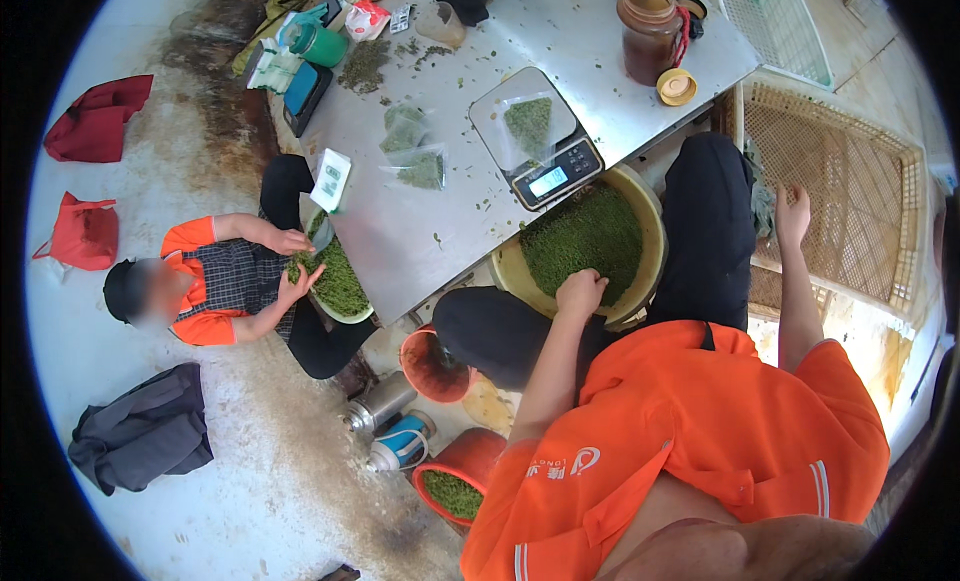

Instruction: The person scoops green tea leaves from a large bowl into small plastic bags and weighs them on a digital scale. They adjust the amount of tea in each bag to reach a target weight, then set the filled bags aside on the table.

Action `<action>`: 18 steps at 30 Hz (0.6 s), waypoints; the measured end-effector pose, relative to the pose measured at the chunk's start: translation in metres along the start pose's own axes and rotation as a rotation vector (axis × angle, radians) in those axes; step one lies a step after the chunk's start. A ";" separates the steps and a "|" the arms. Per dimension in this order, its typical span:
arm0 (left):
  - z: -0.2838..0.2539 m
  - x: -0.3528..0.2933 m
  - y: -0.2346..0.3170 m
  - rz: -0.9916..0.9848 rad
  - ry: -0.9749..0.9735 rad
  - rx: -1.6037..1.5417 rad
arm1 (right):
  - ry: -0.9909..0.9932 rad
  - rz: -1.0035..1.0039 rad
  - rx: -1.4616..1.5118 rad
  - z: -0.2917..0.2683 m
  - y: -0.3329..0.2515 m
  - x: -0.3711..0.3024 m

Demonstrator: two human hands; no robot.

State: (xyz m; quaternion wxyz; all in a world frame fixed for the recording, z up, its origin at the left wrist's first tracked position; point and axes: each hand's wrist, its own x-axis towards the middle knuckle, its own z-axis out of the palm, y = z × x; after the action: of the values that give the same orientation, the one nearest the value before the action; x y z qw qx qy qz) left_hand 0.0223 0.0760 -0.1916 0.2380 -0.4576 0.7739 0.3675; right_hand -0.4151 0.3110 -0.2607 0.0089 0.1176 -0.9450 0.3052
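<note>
My left hand point(582, 293) is closed, with its fingertips together, over the near part of a yellow basin point(655, 243). Small green leaf bits point(575, 239) fill much of this basin between my legs; whatever the fingers hold is too small to make out. Out to the right, beside my knee, my right hand point(793, 216) is raised with its fingers apart and nothing visible in it. Near it lies some crumpled clear plastic point(762, 209). On the metal table a digital scale point(550, 181) carries a clear bag point(528, 127) of green bits.
More filled bags point(416, 167) lie on the table point(400, 271). A brown jar point(650, 36) stands at its far right. At left a co-worker point(235, 281) handles leaves over another basin point(355, 316). Woven crates point(840, 181), thermoses point(380, 401) and red buckets point(440, 366) stand around.
</note>
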 end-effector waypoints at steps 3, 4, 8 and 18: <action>0.026 0.021 0.029 -0.116 -0.103 0.097 | 0.015 -0.157 0.296 -0.017 -0.092 0.005; 0.024 0.019 0.049 -0.156 -0.101 0.057 | 0.039 -0.239 0.349 -0.020 -0.117 0.004; 0.049 0.038 0.011 -0.048 -0.002 0.032 | -0.003 -0.469 0.487 -0.033 -0.219 -0.028; -0.018 -0.050 -0.001 -0.024 0.268 -1.452 | -0.060 -0.695 0.425 -0.008 -0.248 -0.062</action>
State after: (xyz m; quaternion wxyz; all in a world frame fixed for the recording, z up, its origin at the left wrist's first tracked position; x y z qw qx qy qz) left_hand 0.0463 0.0883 -0.1459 -0.2175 -0.5493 0.3531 0.7255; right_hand -0.2990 0.1338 -0.1173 0.0594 0.4380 -0.7647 0.4688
